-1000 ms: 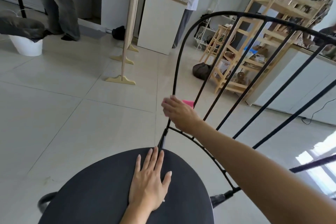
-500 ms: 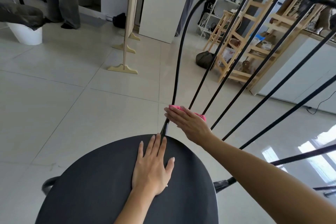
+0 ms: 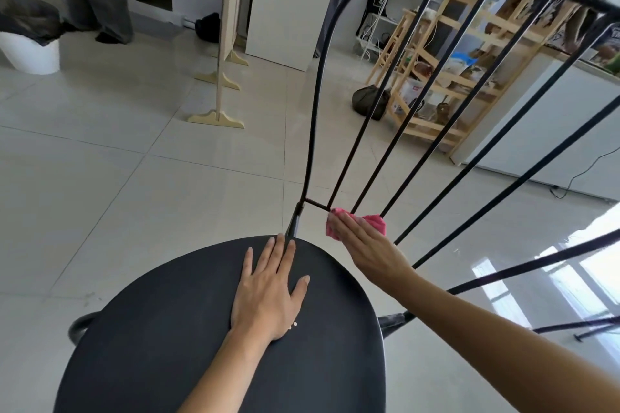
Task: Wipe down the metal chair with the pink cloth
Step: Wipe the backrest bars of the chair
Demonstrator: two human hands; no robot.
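The black metal chair point(image 3: 188, 339) fills the lower view, its round seat toward me and its curved back of thin rods rising to the right. My left hand point(image 3: 268, 292) lies flat on the seat near the back post, fingers spread, holding nothing. My right hand point(image 3: 364, 245) presses the pink cloth point(image 3: 374, 221) against the bottom of the back rods, just above the low crossbar. Most of the cloth is hidden under my fingers.
Pale tiled floor surrounds the chair. A wooden stand with feet point(image 3: 219, 111) and a white cabinet point(image 3: 285, 7) stand behind. Wooden shelving point(image 3: 436, 77) with a dark bag point(image 3: 369, 100) is at the right. Two people stand at the back. A white bin point(image 3: 32, 50) sits far left.
My right hand has slid the pink cloth down the left back post and across to the rod bases by the crossbar. My left hand stays on the seat.
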